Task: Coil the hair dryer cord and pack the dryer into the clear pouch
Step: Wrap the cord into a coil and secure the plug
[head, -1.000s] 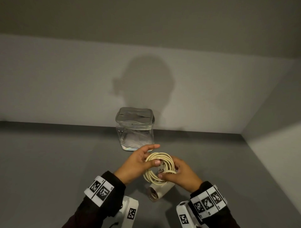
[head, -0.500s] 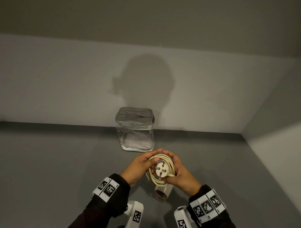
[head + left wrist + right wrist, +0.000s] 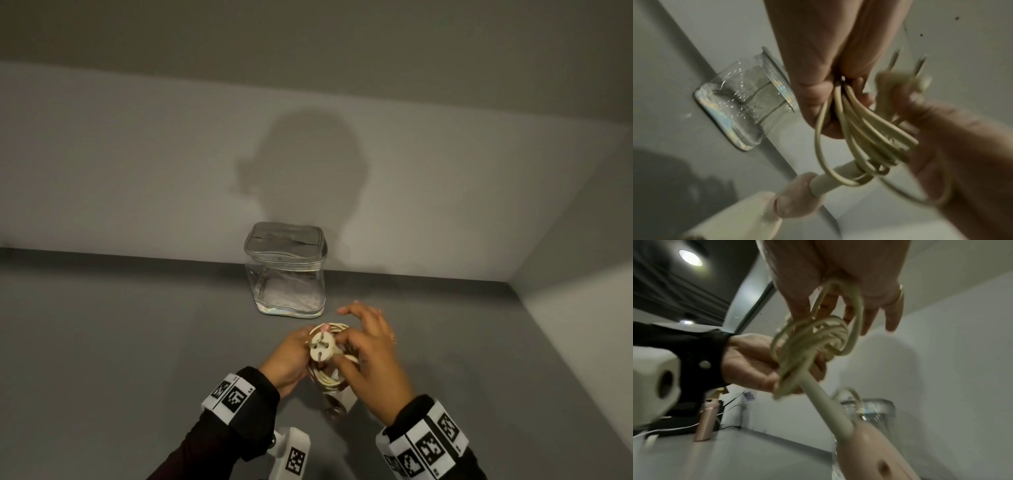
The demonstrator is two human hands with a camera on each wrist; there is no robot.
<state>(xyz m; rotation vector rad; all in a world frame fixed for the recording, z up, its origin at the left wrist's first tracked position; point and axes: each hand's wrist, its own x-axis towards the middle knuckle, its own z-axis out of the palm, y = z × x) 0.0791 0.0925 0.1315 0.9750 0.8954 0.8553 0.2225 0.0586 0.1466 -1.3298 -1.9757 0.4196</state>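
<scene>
My left hand (image 3: 290,358) grips the cream coiled cord (image 3: 325,377) a little above the grey table (image 3: 120,342); its fingers curl round the strands (image 3: 840,100). My right hand (image 3: 371,349) pinches the round plug (image 3: 322,346) at the coil, prongs up, with its outer fingers spread. The pink and cream hair dryer (image 3: 334,404) is mostly hidden under my hands; its handle (image 3: 830,178) and body (image 3: 875,451) show in the wrist views. Behind the hands, apart from them, the clear pouch (image 3: 287,274) stands upright with its grey lid down.
A grey wall (image 3: 137,171) runs behind the pouch and a second wall (image 3: 582,308) closes the right side. In the right wrist view a pink bottle (image 3: 705,418) and dark gear with cables (image 3: 680,423) stand far off to the left.
The plug has turned up and shifted left against my left hand. My right hand came over the coil and spread its outer fingers. Both hands drew slightly nearer to me.
</scene>
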